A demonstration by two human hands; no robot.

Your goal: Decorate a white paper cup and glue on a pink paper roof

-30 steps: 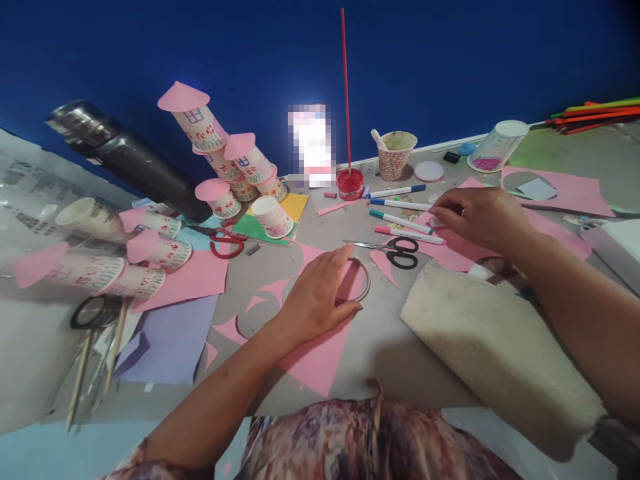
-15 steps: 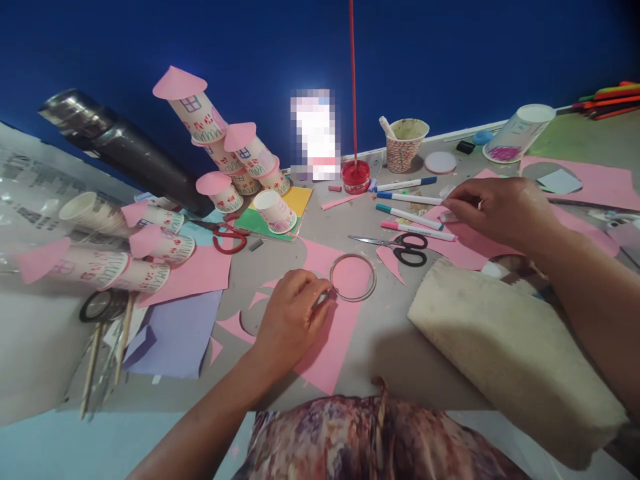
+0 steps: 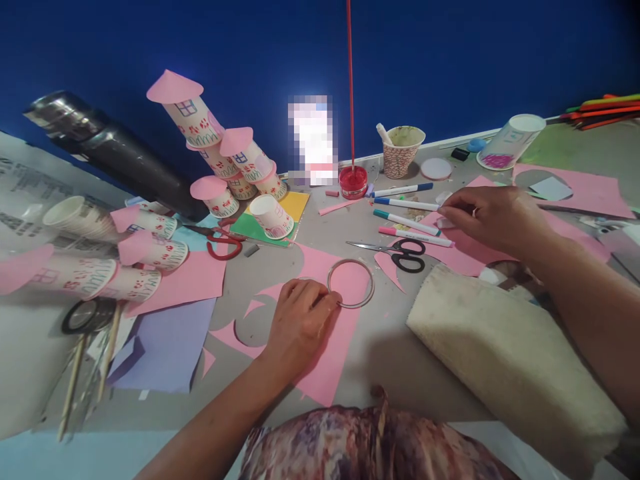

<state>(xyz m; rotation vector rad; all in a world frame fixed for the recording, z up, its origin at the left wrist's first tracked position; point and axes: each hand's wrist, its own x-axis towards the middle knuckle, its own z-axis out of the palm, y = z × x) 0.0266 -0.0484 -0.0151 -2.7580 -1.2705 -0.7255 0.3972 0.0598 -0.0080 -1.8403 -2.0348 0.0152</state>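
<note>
Nearest: patterned garment (image 3: 320,447) at bottom edge, cream cloth-like piece (image 3: 505,360) at right, under the right forearm. Pink paper sheet (image 3: 327,363) flat on the grey table (image 3: 385,327), mid-front; thin ring (image 3: 373,285) lying on its upper part. Left hand (image 3: 303,323) over the sheet, fingers bent, fingertips at ring's lower-left rim; can't tell if it's gripping the ring or just touching. Lilac paper (image 3: 165,347) off to the left. Black-handled scissors (image 3: 393,249) just beyond ring, to its right, blades pointing left. Red-handled scissors (image 3: 215,253) farther left. Right hand (image 3: 495,217) has thumb and fingers drawn together at the right end of a blue-ended marker (image 3: 405,204); can't tell what, if anything, is pinched. Teal-ended marker (image 3: 406,223) and pink-ended marker (image 3: 415,237) lie nearer side of that one. Decorated paper cup (image 3: 271,217) on green-yellow card (image 3: 297,207). Behind: cup towers with pink cone roofs (image 3: 175,87), black flask (image 3: 120,153), red pot (image 3: 353,183) with red stick (image 3: 351,87), blue wall (image 3: 425,60).
</note>
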